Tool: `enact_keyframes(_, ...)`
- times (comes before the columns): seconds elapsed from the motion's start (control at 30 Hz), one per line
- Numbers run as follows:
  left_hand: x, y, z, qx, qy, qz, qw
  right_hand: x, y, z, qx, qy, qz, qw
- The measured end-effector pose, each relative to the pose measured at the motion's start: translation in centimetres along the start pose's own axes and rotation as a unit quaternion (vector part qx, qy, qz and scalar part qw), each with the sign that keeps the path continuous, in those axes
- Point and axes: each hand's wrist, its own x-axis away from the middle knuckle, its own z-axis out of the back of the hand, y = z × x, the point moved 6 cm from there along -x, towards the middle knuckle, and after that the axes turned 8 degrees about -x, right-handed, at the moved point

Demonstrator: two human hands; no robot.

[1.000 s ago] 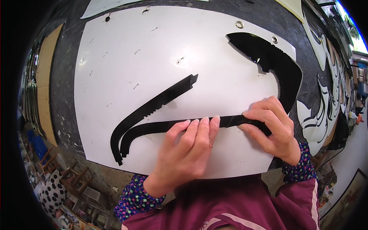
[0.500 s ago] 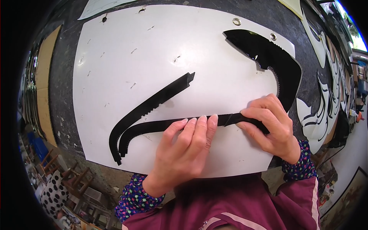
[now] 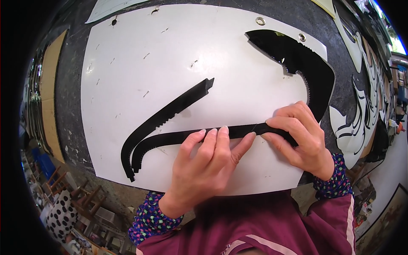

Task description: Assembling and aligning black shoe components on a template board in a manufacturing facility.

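1. No text, label, brand, number or sign can be read anywhere in the scene.
2. The pale sheet (image 3: 112,8) at the far left shows too little detail to tell whether it is written on.
3. The white cut-out pieces (image 3: 349,142) at the right bear curved black lines that form no legible letters or numbers.
4. The crowded shelf goods (image 3: 399,70) along the right edge are too small and blurred for any label to be made out.
5. The framed picture (image 3: 386,216) at the near right is too dark and distorted for any lettering to be told.
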Motion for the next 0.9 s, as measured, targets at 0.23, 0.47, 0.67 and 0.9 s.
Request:
enact_keyframes(0.23,0.0,0.0,0.0,-0.004,-0.001,-0.005,1.000,0.0,0.0,0.0,-0.005,0.000,-0.004,1.000)
enact_keyframes(0.47,0.0,0.0,-0.1,0.003,0.004,0.001,1.000,0.0,-0.1,0.0,0.003,0.001,-0.002,1.000)
enact_keyframes(0.67,0.0,-0.3,0.0,0.061,0.024,0.040,0.997,0.0,-0.4,-0.1,0.021,-0.009,-0.005,1.000)
enact_keyframes(0.9,0.3,-1.1,0.5,0.145,0.032,0.055,0.987,0.2,-0.4,-0.1,0.009,0.010,-0.012,1.000)
